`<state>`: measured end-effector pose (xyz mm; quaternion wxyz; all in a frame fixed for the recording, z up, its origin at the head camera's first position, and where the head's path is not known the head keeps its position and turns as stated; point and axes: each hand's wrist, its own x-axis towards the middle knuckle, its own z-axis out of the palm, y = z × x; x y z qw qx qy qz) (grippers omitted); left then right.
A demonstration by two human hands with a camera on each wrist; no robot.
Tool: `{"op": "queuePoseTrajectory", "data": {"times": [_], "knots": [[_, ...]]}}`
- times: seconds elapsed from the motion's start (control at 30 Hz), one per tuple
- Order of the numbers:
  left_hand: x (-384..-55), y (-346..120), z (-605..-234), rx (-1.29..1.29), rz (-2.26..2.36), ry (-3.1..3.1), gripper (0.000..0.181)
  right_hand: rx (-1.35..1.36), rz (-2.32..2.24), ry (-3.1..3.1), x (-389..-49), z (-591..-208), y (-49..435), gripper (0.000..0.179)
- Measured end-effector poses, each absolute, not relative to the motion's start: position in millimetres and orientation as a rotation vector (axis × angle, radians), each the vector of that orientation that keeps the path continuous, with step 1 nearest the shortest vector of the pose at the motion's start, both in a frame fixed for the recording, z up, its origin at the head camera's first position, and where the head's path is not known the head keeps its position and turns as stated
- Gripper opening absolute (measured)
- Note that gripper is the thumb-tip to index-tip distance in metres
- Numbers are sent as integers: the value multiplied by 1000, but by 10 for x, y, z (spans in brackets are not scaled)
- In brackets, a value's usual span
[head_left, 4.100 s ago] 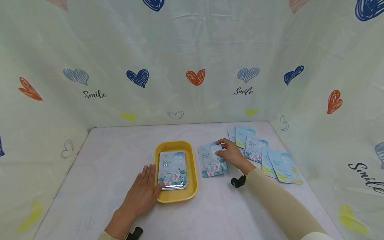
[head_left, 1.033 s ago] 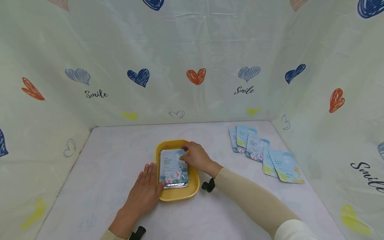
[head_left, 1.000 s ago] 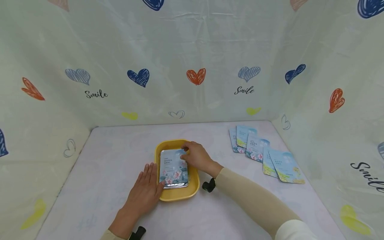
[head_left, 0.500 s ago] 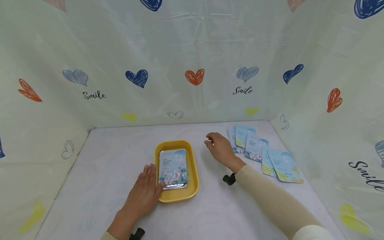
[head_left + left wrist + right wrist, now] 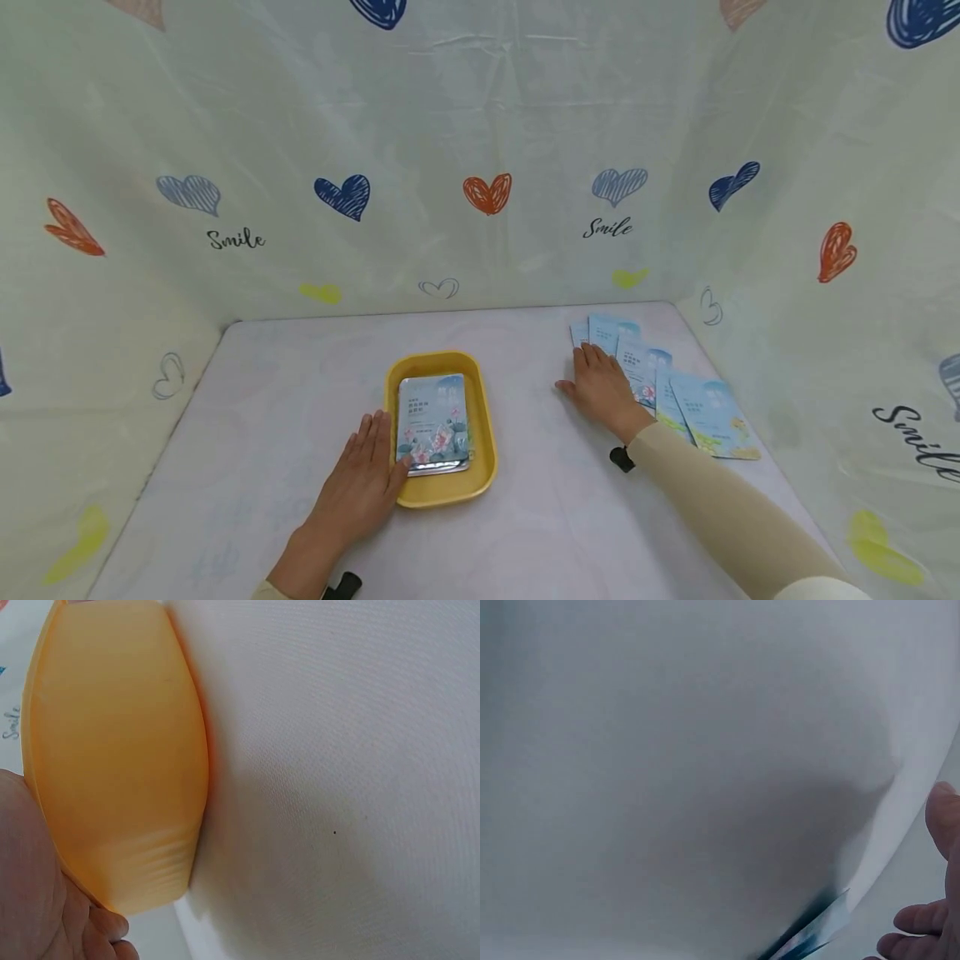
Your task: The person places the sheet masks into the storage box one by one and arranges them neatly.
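A yellow tray [image 5: 442, 497] holds a stack of flat foil packets, the top packet [image 5: 431, 421] blue with pink flowers. My left hand [image 5: 352, 475] rests with straight fingers along the tray's left rim, its thumb over the near left corner. From the left wrist, the tray's outer wall [image 5: 120, 750] shows with the palm [image 5: 30, 877] against its rim. My right hand [image 5: 603, 392] is over the left part of a fanned group of packets, fingers extended, thumb spread. In the right wrist view a packet's edge [image 5: 817, 930] shows near the fingers [image 5: 922, 919].
Several packets fan across the table's right side, among them a yellow-flowered packet [image 5: 716, 417] nearest me and a light blue packet [image 5: 611, 329] at the back. The white tabletop [image 5: 300, 358] meets a heart-printed sheet [image 5: 525, 258] behind and on both sides.
My right hand took a pink-flowered packet from beside the tray, laid it on the stack inside, released it and moved back right over the fanned packets. My left hand stayed at the tray.
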<state>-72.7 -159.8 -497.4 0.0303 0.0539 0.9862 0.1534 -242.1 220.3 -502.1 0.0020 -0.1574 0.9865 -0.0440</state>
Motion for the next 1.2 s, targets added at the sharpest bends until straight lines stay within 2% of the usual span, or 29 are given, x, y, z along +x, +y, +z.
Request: {"op": "queuePoseTrajectory", "data": {"times": [0.5,0.83,1.2], "knots": [[-730,-1594,-4978,149,477,3016,84,-465,-35,2920,-2197,-5148,2199,88],[-734,-1602,-4982,149,468,3019,84,-624,104,2919,-2101,-5179,2039,84],[-731,-1592,-4966,148,471,3010,83,-810,-8,2861,-1828,-5214,1626,85]]}}
